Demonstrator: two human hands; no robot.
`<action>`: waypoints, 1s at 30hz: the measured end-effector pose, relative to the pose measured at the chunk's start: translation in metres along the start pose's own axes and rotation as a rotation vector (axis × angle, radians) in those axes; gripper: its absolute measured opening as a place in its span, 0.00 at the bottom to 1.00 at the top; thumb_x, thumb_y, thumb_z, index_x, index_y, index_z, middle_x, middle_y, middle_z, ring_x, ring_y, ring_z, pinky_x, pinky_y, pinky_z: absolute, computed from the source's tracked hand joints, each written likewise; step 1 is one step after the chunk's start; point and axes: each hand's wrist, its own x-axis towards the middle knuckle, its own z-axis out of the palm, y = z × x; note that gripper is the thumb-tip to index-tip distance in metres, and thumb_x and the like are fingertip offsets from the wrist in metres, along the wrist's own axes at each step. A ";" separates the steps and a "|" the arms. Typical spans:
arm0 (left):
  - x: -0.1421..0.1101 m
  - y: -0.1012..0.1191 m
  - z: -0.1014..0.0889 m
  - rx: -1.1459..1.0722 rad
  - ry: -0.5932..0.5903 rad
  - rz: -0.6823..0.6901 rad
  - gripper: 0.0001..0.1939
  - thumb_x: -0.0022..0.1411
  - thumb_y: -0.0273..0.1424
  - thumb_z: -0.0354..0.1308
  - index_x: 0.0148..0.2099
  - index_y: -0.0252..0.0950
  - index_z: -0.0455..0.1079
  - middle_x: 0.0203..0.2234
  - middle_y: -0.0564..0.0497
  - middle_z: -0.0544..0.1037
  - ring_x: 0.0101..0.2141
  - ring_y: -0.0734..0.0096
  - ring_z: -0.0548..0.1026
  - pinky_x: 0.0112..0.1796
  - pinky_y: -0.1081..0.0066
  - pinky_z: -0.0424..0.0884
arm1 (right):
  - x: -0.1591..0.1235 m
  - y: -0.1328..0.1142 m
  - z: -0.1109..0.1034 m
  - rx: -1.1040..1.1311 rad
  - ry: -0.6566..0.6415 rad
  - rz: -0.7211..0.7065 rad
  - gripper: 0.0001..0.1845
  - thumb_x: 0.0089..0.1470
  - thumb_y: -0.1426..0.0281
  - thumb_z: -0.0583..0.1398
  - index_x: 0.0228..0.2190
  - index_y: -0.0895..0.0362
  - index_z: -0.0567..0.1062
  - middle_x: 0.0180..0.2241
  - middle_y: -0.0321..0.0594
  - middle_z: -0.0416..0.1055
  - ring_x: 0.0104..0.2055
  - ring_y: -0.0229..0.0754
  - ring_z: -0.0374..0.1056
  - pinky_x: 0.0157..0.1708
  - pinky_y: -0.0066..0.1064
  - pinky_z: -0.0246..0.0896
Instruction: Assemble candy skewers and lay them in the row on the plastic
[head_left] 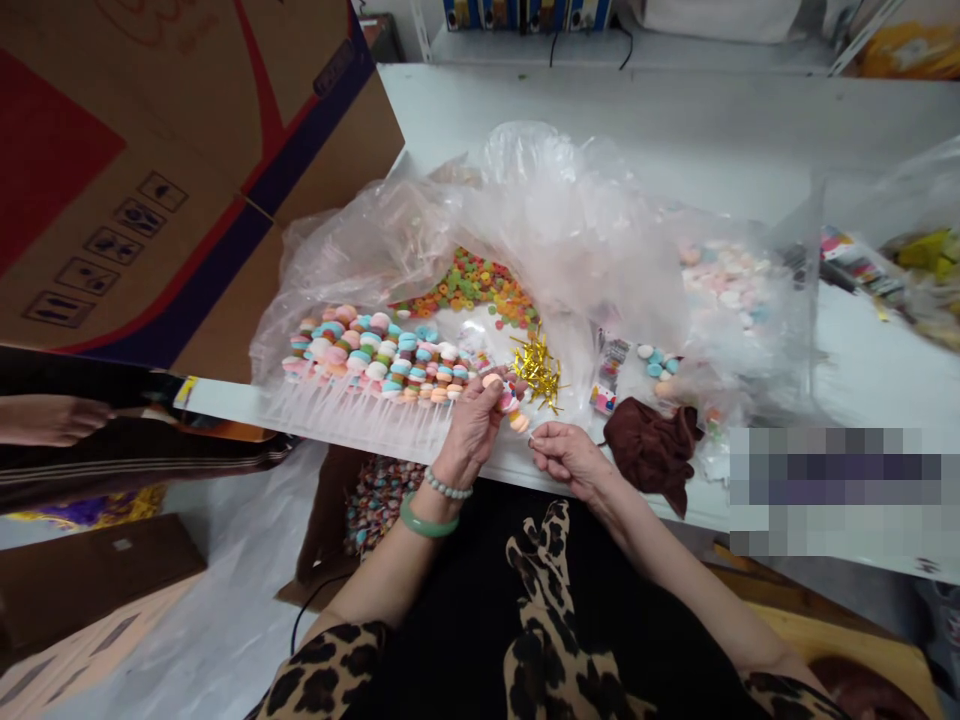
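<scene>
Over the table's front edge, my left hand (478,412) is closed around a candy skewer (517,415) of pink, white and orange marshmallow pieces. Just to its right, my right hand (566,455) pinches the thin pale stick at the lower end of that skewer; the fingertips hide part of it. Left of my hands lie rows of finished-looking candy skewers (367,355), their white sticks pointing to the front edge. Behind my left hand is a bunch of gold twist ties (536,370). A heap of orange, green and red gummy rings (480,285) sits behind them.
Clear plastic bags (577,220) cover the table's middle, one with pale marshmallows (727,280). A brown cloth (649,445) lies right of my right hand. A large carton (150,150) stands at left; an open box of wrapped candies (382,500) is below. Another person's hand (56,420) shows at left.
</scene>
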 end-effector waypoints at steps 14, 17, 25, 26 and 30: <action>0.008 0.001 -0.007 -0.062 0.103 0.041 0.16 0.46 0.36 0.73 0.35 0.34 0.73 0.26 0.54 0.77 0.33 0.71 0.79 0.32 0.75 0.71 | 0.003 0.017 -0.004 -0.941 0.353 -0.550 0.08 0.55 0.69 0.54 0.28 0.53 0.73 0.19 0.32 0.72 0.24 0.38 0.67 0.31 0.28 0.57; 0.008 0.001 -0.005 -0.083 0.120 0.060 0.16 0.46 0.35 0.73 0.34 0.35 0.72 0.26 0.55 0.77 0.34 0.70 0.79 0.35 0.73 0.72 | 0.001 0.022 -0.004 -1.166 0.397 -0.686 0.10 0.57 0.71 0.52 0.30 0.54 0.73 0.24 0.38 0.74 0.26 0.39 0.68 0.29 0.28 0.54; 0.003 -0.005 -0.003 -0.006 0.063 0.044 0.19 0.46 0.37 0.73 0.38 0.35 0.73 0.31 0.52 0.79 0.35 0.68 0.80 0.37 0.71 0.72 | 0.007 0.016 -0.005 -0.869 0.360 -0.562 0.07 0.54 0.68 0.55 0.27 0.53 0.72 0.19 0.34 0.71 0.24 0.38 0.65 0.29 0.28 0.57; 0.002 -0.005 -0.002 -0.003 0.055 0.029 0.20 0.45 0.37 0.73 0.38 0.35 0.73 0.31 0.52 0.79 0.35 0.67 0.80 0.38 0.71 0.73 | 0.008 0.014 -0.005 -0.732 0.320 -0.491 0.06 0.52 0.68 0.56 0.26 0.53 0.72 0.18 0.33 0.70 0.21 0.37 0.63 0.26 0.27 0.56; -0.001 -0.005 -0.001 -0.010 0.043 -0.016 0.20 0.43 0.38 0.74 0.36 0.34 0.73 0.30 0.52 0.79 0.36 0.66 0.80 0.39 0.69 0.73 | 0.010 0.006 -0.011 -0.184 0.128 -0.148 0.10 0.44 0.63 0.62 0.25 0.56 0.69 0.15 0.30 0.68 0.11 0.28 0.45 0.13 0.23 0.36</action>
